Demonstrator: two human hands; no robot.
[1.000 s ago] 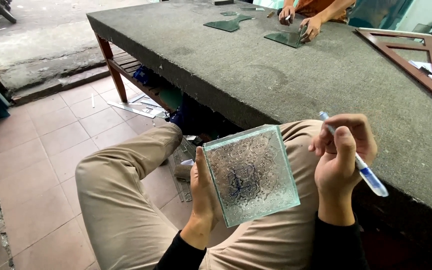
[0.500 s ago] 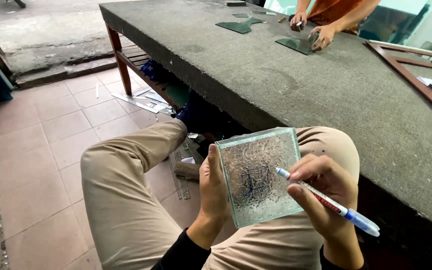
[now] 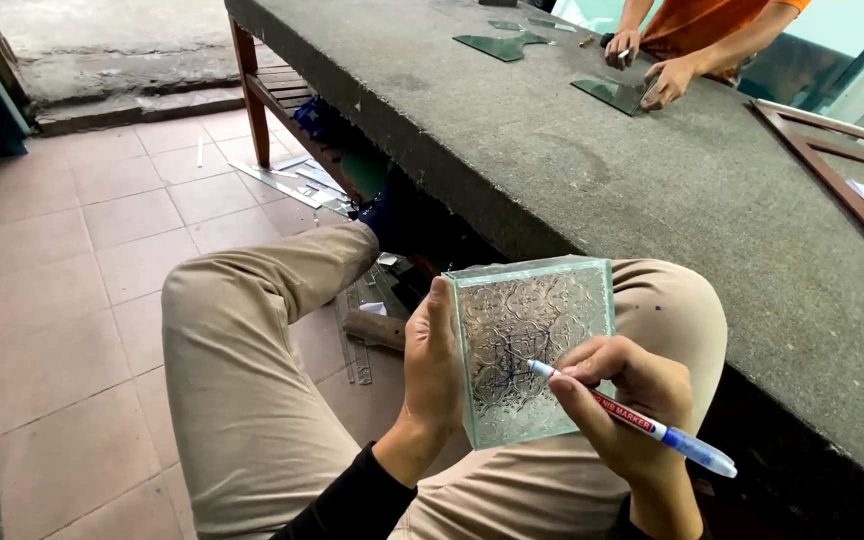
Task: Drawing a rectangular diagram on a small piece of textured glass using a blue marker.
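Tiled flooring (image 3: 72, 300) is spreading out to the left, and a long grey felt-covered surface (image 3: 602, 180) is running along the right, where another person's hands (image 3: 642, 70) are working on dark glass pieces (image 3: 607, 92) at the far end (well apart from the work here). Closer in, the seated person's knees in tan trousers (image 3: 252, 380) are acting as a prop for a square pane of patterned glass (image 3: 527, 340), which is standing tilted towards the camera between the thighs, just beside the surface edge.

The left hand (image 3: 432, 365) is clamping the pane's left edge, thumb across the front, fingers hidden behind it. The right hand (image 3: 622, 400) is closed around a blue-capped marker (image 3: 632, 418) in a writing grip, wrist bent inward, the tip touching the glass near its centre, where blue lines are showing.

Marking such a bumpy face well is probably calling for slow, light strokes, the heel of the right hand braced low, and the left hand keeping the pane from rocking.
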